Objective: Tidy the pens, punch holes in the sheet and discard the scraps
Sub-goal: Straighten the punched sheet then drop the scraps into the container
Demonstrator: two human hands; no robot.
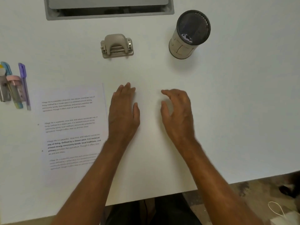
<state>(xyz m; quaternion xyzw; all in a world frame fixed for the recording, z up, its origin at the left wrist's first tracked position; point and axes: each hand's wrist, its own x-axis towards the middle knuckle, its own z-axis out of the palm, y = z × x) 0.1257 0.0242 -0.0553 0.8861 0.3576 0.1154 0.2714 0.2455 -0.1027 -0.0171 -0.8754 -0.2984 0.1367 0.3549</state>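
Observation:
A printed sheet lies flat on the white table, left of centre. My left hand rests palm down just right of the sheet's edge, fingers apart, holding nothing. My right hand hovers beside it with curled, spread fingers, also empty. A grey hole punch sits beyond my hands. A mesh pen cup stands at the back right, with some paper bits inside. Several pens lie at the far left edge, among them a purple pen and a pink-capped one.
A grey recessed cable tray runs along the table's far edge. The table's near edge cuts across below my forearms. On the floor at lower right are a dark object and a white bag with a cord handle.

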